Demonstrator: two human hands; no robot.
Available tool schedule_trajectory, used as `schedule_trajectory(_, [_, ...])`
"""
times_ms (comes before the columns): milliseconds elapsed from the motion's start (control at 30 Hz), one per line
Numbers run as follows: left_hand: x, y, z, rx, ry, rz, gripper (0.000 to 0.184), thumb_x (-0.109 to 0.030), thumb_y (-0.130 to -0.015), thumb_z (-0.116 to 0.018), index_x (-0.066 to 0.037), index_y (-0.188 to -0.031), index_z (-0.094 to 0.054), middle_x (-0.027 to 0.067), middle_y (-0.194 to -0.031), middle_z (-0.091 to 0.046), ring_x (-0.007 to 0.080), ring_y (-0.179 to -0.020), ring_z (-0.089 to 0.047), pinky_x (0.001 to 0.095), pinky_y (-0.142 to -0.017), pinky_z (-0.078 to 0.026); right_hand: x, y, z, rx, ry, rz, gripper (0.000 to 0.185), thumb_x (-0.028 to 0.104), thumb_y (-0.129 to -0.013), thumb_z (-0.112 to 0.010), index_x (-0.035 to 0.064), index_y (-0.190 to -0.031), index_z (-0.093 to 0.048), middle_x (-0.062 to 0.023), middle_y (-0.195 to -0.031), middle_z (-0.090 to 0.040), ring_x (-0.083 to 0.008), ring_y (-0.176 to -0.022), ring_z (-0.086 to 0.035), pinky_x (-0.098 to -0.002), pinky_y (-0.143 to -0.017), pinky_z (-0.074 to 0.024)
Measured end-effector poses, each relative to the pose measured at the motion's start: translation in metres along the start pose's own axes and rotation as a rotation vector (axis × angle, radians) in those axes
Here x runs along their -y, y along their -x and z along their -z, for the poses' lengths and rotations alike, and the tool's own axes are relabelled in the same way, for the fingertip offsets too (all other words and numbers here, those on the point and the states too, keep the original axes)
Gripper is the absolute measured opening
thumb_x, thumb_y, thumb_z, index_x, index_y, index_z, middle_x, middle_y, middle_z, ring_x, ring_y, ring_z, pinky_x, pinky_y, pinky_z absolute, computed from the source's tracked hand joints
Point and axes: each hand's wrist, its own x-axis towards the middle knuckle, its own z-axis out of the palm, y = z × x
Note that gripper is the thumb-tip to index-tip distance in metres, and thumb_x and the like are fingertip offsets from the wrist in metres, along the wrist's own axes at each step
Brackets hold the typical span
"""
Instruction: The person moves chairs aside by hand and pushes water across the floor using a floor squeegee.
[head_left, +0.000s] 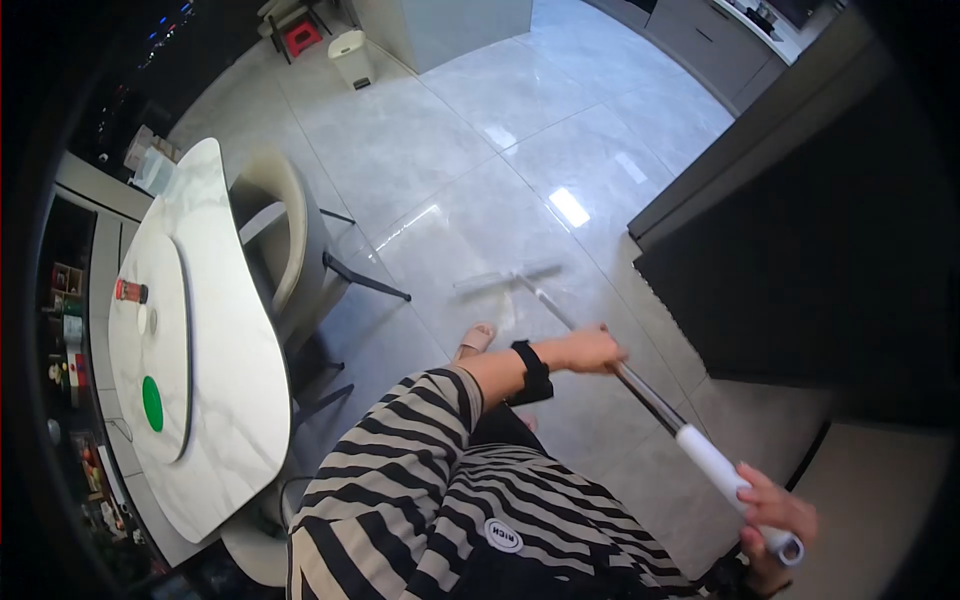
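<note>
- At the far left, a shelf unit [75, 350] holds small goods, mostly too small to name, lined up against the wall side, presumably to keep them out of the walking space
- The white worktop [245, 400] bears a raised round board [170, 340]; a small red jar [131, 291] and a flat green disc [152, 403] sit on it, probably gathered there to be reached from any seat
- A padded chair [292, 235] stands close against the worktop, partly hidden by its edge, seemingly tucked in so that it takes up less floor [450, 160]
- Farther off, a white bin [350, 60] stands upright near a grey block, likely set there to leave the middle free
- A sandalled foot [478, 337] is planted near the tool's wide, thin head [510, 278], which lies low over the tiles; blur hides whether all of it touches
- The left hand [590, 350] reaches across the body, its grip curled round the metal pole of the floor tool [650, 395], between head and handle, probably to guide the angle
- The right hand [780, 510] has its grip wrapped round the white handle [710, 465] near the top end; holding well apart from the left likely gives leverage and keeps the slanting pole steady
- Beyond the pole, a dark panel [820, 230] bounds the floor at the right
</note>
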Motion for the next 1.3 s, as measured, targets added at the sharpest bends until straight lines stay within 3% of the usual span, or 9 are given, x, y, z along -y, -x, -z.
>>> schedule_trajectory(200, [0.194,0.024,0.13,-0.345,-0.177,0.393,0.023,-0.016,-0.064,-0.071,-0.009,-0.081,-0.058,0.0085,-0.083,-0.059,0.029,-0.082,-0.058,0.0382,-0.075,-0.047,-0.101,-0.189,-0.112,-0.012,0.054,0.262,0.015,-0.003,-0.069,-0.065,0.0046,-0.081,-0.062,-0.0105,-0.091,-0.068,-0.0317,-0.094,-0.064,-0.0292,-0.065,-0.0525])
schedule_trajectory(333, [0.307,0.034,0.198,-0.713,-0.043,0.509,0.036,-0.009,-0.067,-0.069,-0.006,-0.101,-0.059,0.0126,-0.098,-0.061,0.0312,-0.094,-0.057,0.0372,-0.081,-0.047,-0.172,-0.339,-0.207,-0.085,-0.14,0.286,0.02,-0.008,-0.071,-0.064,0.0016,-0.089,-0.063,-0.0104,-0.098,-0.067,-0.0269,-0.103,-0.061,-0.0317,-0.079,-0.0501])
schedule_trajectory(500, [0.42,0.028,0.246,-0.787,0.022,0.555,0.039,-0.011,-0.074,-0.063,-0.006,-0.112,-0.055,0.019,-0.12,-0.053,0.0358,-0.112,-0.049,0.0392,-0.093,-0.041,-0.256,-0.478,-0.315,-0.134,-0.363,0.236,0.009,-0.001,-0.076,-0.065,0.0005,-0.084,-0.061,-0.0094,-0.097,-0.066,-0.0254,-0.107,-0.057,-0.0345,-0.088,-0.0451])
schedule_trajectory(600, [0.478,0.032,0.233,-0.825,0.517,0.604,0.042,-0.01,-0.075,-0.062,-0.007,-0.115,-0.054,0.0197,-0.125,-0.049,0.036,-0.121,-0.041,0.0386,-0.099,-0.036,-0.265,-0.494,-0.339,-0.138,-0.37,0.192,0.008,0.005,-0.077,-0.067,0.0001,-0.08,-0.061,-0.0118,-0.09,-0.066,-0.0254,-0.099,-0.06,-0.0341,-0.085,-0.0459])
schedule_trajectory(933, [0.402,0.007,0.174,-0.285,0.032,0.499,0.06,-0.02,-0.066,-0.075,-0.013,-0.12,-0.051,0.0112,-0.115,-0.055,0.0312,-0.111,-0.05,0.0373,-0.091,-0.043,-0.208,-0.348,-0.232,-0.16,-0.09,0.097,0.011,-0.001,-0.072,-0.064,-0.0013,-0.083,-0.064,-0.0148,-0.088,-0.067,-0.0208,-0.071,-0.065,-0.0279,-0.062,-0.0489])
schedule_trajectory(1000, [0.376,-0.004,0.124,-0.157,0.051,0.464,0.053,-0.029,-0.066,-0.075,-0.017,-0.114,-0.054,0.0099,-0.11,-0.056,0.0297,-0.106,-0.053,0.0469,-0.086,-0.042,-0.173,-0.28,-0.195,-0.163,-0.044,0.033,0.014,-0.001,-0.069,-0.063,-0.0008,-0.083,-0.064,-0.0171,-0.086,-0.066,-0.0228,-0.068,-0.065,-0.0289,-0.061,-0.0492])
schedule_trajectory(1033, [0.347,-0.007,0.105,-0.117,-0.019,0.401,0.046,-0.023,-0.068,-0.074,-0.012,-0.108,-0.055,0.0089,-0.103,-0.056,0.028,-0.093,-0.057,0.0391,-0.077,-0.047,-0.148,-0.245,-0.176,-0.136,0.029,-0.056,0.014,0.001,-0.067,-0.062,-0.0009,-0.081,-0.064,-0.0177,-0.085,-0.066,-0.0237,-0.069,-0.066,-0.0289,-0.061,-0.0496])
schedule_trajectory(1133, [0.253,-0.015,0.019,-0.137,0.106,0.133,0.025,-0.021,-0.068,-0.068,-0.008,-0.082,-0.052,0.0135,-0.084,-0.054,0.0349,-0.083,-0.055,0.0417,-0.07,-0.045,-0.083,-0.134,-0.132,-0.152,0.016,-0.241,0.008,0.005,-0.067,-0.06,-0.0017,-0.072,-0.062,-0.0138,-0.072,-0.064,-0.0272,-0.073,-0.065,-0.0375,-0.08,-0.0493])
schedule_trajectory(1300, [0.054,-0.001,-0.107,-0.06,0.228,0.002,0.026,-0.03,-0.07,-0.067,-0.009,-0.08,-0.055,0.0147,-0.08,-0.059,0.0362,-0.081,-0.057,0.0452,-0.067,-0.047,0.017,0.032,-0.082,-0.216,-0.03,-0.358,0.006,0.002,-0.075,-0.057,-0.0034,-0.075,-0.061,-0.014,-0.072,-0.061,-0.0321,-0.075,-0.063,-0.047,-0.084,-0.0468])
